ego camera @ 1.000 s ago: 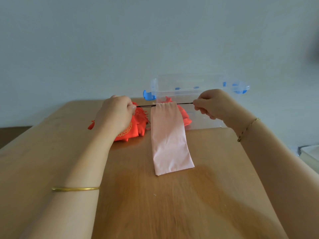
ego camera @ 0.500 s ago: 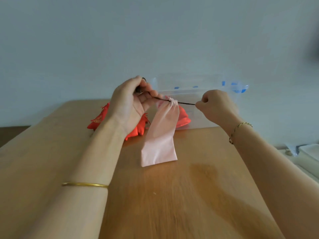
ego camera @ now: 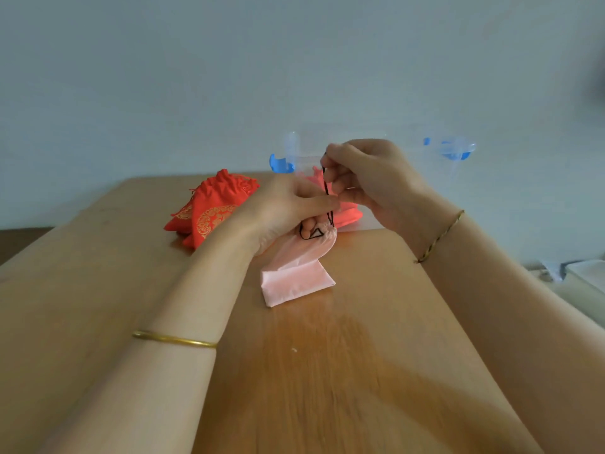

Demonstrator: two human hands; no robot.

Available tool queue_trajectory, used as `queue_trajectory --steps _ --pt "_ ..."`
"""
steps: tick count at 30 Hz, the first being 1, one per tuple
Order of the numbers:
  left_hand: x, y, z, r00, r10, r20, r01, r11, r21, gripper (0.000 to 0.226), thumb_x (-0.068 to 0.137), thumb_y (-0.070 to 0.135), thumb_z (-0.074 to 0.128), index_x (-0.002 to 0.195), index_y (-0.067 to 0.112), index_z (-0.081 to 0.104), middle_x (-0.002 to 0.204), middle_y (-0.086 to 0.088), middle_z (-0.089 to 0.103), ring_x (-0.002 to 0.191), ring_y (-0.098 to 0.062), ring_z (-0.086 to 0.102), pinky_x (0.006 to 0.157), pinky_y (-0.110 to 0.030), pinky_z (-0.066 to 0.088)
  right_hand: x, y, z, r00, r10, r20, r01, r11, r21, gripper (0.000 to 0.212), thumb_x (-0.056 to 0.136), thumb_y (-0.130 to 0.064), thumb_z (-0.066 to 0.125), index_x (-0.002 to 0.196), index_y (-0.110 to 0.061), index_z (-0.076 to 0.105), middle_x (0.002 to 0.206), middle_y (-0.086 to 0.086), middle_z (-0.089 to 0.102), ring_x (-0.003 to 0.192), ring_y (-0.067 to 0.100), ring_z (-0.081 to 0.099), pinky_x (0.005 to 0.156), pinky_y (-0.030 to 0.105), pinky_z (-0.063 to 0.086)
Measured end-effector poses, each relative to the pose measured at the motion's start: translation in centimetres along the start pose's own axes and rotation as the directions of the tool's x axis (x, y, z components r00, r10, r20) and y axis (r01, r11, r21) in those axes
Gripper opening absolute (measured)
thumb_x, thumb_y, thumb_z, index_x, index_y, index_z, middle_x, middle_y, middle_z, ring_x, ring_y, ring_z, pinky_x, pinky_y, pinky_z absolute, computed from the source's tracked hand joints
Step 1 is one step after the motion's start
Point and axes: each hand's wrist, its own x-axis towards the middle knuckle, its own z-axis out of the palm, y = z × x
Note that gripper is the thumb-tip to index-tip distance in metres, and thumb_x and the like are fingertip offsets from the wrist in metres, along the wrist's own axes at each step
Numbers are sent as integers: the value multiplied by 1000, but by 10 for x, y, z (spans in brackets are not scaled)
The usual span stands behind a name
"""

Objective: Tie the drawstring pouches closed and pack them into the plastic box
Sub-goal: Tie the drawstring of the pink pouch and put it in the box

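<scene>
Pink pouch (ego camera: 296, 278) at table (ego camera: 327, 388) centre, well apart from side edges. Left hand (ego camera: 288, 208) grips its gathered neck; right hand (ego camera: 376, 181) pinches black drawstring (ego camera: 327, 194). Plastic box (ego camera: 458, 147) behind holds red pouch (ego camera: 349, 215).

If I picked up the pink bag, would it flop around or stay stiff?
Probably floppy: the pink pouch folds over where it meets the table. Likely light too: it looks flat, and the thin black drawstring holds its top up. It seems unlikely to roll.

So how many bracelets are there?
2: a gold bangle on the left forearm and a thin cord bracelet on the right wrist.
</scene>
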Motion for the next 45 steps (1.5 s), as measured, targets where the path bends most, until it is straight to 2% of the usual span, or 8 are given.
queue_trajectory --steps 4,9,12,23,31,40,43,45 --pt "0 -2 -1 1000 -21 11 22 999 -28 21 89 10 57 77 -8 61 64 -17 56 44 -11 44 46 -17 38 2 3 -7 989 150 0 -148 976 -159 46 97 -43 34 81 -10 63 65 4 65 49 12 57 46 16 43" --pt "1 -2 -7 997 -71 18 73 960 -272 24 91 5 52 68 7 61 51 2 56 40 -5 42 43 -15 40 0 8 -12 973 200 112 -164 948 -274 14 89 -6 47 80 -11 57 74 8 62 55 16 54 48 19 46" --pt "1 -2 -9 997 -74 34 81 951 -299 21 92 5 51 74 7 63 50 3 56 39 -3 42 43 -14 40 2 14 -11 941 220 257 -148 951 -271 12 86 1 52 85 -9 60 75 6 60 61 14 55 69 27 58" --pt "3 -1 -10 992 -113 -54 80 901 -426 12 89 7 56 77 7 57 57 -2 59 39 -4 46 42 -15 42 5 10 -9 995 -52 80 86 850 -520 12 83 -9 56 72 -6 60 62 6 52 47 4 45 43 12 34" --pt "4 -1 -16 987 -136 -86 81 880 -469 18 83 -6 57 72 8 57 68 -7 61 58 -13 49 52 -16 47 -2 -1 -12 975 -65 213 160 869 -469 19 84 -12 54 80 4 62 73 7 59 60 7 49 57 17 39" --pt "3 -4 -17 994 -30 -102 2 965 -262 23 84 -7 57 80 16 57 67 -3 61 51 -12 48 66 -35 33 1 18 -8 955 97 281 12 932 -363 17 84 -11 65 98 -3 60 84 11 58 69 14 55 70 30 51" --pt "5 -5 -15 981 77 -180 -91 994 -66 25 81 -7 59 79 18 58 73 -5 63 54 -14 54 69 -43 42 2 18 -10 954 85 288 21 938 -347 11 82 -9 67 86 -6 58 72 10 51 55 10 49 54 20 43" --pt "7 -5 -13 951 233 -205 -200 965 170 25 79 -5 61 78 20 60 78 -3 66 62 -10 57 69 -33 50 2 19 -12 942 112 315 -12 953 -302 11 81 -5 67 84 -4 57 76 14 45 62 23 41 62 29 37"
